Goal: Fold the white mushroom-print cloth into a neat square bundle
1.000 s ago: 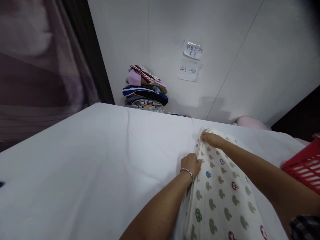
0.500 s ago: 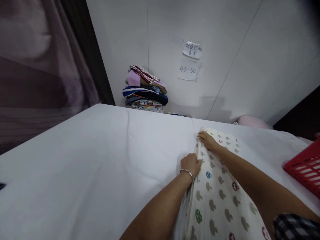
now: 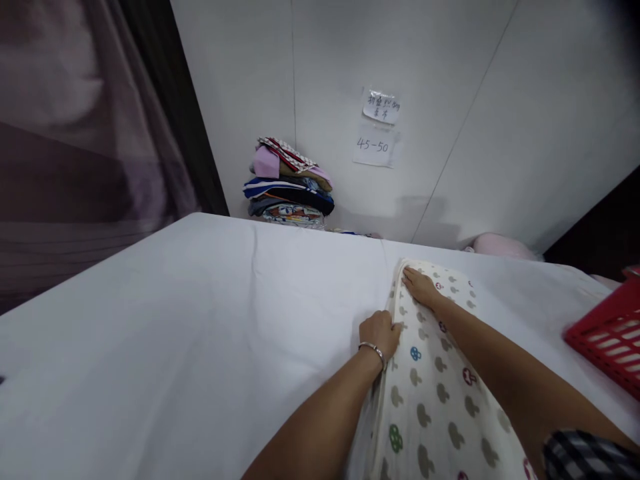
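Note:
A cream cloth (image 3: 443, 393) with a printed mushroom-like pattern in grey, red, blue and green lies folded in layers in front of me, running from the lower edge of the view toward the far side of the table. My left hand (image 3: 380, 335), with a bracelet at its wrist, is closed on the cloth's left edge, thumb on top and the other fingertips out of sight. Farther up, my right hand (image 3: 419, 287) rests flat on top, close to the far left corner, fingers stretched out.
The white table (image 3: 190, 333) has faint creases. Behind it, folded fabrics (image 3: 290, 183) stand in a stack by the wall, below two paper signs (image 3: 376, 145). A red plastic basket (image 3: 610, 330) sits at the right, a pink object (image 3: 503, 245) beyond the far edge. A curtain (image 3: 90, 153) hangs at left.
My right hand has shifted slightly right, off the far left corner edge and onto the cloth's top. My left hand stays at the same edge.

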`<state>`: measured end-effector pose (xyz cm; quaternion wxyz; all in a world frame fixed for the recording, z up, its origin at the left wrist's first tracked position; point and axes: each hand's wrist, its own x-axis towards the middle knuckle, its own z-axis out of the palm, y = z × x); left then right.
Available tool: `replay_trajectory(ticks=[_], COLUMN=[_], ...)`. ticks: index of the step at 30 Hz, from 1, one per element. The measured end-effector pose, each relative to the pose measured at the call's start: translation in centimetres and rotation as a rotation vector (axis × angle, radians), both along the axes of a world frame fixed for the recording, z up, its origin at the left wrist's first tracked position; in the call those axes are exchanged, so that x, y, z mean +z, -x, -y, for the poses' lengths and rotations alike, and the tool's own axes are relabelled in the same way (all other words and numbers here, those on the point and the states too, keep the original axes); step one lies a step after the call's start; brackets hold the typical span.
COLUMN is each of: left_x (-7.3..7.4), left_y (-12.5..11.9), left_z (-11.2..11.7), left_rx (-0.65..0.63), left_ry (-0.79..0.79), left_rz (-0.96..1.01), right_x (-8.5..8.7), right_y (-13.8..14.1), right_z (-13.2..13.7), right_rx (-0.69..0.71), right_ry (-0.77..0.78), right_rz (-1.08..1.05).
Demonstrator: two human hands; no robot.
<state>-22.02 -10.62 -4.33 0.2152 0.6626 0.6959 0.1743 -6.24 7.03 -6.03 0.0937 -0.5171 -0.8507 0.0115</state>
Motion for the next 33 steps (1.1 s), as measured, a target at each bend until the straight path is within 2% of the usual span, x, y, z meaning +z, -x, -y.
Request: replay_trajectory(ticks=[3, 6, 9, 13, 16, 18, 20, 22, 25, 28, 30, 33], left_x=[-0.1, -0.1, 0.1, 0.3, 0.3, 0.4, 0.6, 1.1, 2.0, 2.6, 2.7, 2.4], left_y=[0.0, 0.0, 0.1, 0.3, 0.4, 0.4, 0.5, 0.5, 0.5, 0.4, 0.7, 2.3], left_z=[-0.1, -0.1, -0.1, 0.1, 0.2, 0.3, 0.2, 0.1, 0.0, 0.2, 0.4, 1.0], left_rx=[0.0, -0.005, 0.0, 0.025, 0.052, 0.06, 0.066, 0.085, 0.099, 0.045, 0.033, 0.072], left_ry=[-0.005, -0.011, -0.026, -0.041, -0.057, -0.057, -0.02, 0.047, 0.138, 0.212, 0.235, 0.211], left_rz=[-0.004, -0.007, 0.005, 0.037, 0.044, 0.046, 0.049, 0.052, 0.062, 0.084, 0.093, 0.09], right_x=[0.5, 1.1, 1.5, 0.8, -0.4, -0.9, -0.8, 0.1, 2.3, 4.0, 4.4, 4.1], right_y=[0.4, 0.2, -1.4, -6.3, -10.5, -12.2, -12.5, -11.5, -9.2, -7.5, -7.1, -7.1], right_z=[0.6, 2.8, 7.2, 15.8, 22.5, 26.5, 29.8, 32.1, 33.9, 34.4, 34.4, 34.3], right_rx=[-0.018, -0.021, 0.004, -0.021, -0.214, -0.44, -0.628, -0.677, -0.732, -0.771, -0.752, -0.632], right_ry=[0.027, 0.054, 0.092, 0.106, 0.067, 0.162, 0.322, 0.423, 0.521, 0.619, 0.677, 0.796], right_rz=[0.024, 0.031, 0.021, -0.065, -0.267, -0.481, -0.717, -0.925, -1.071, -1.169, -1.233, -1.324])
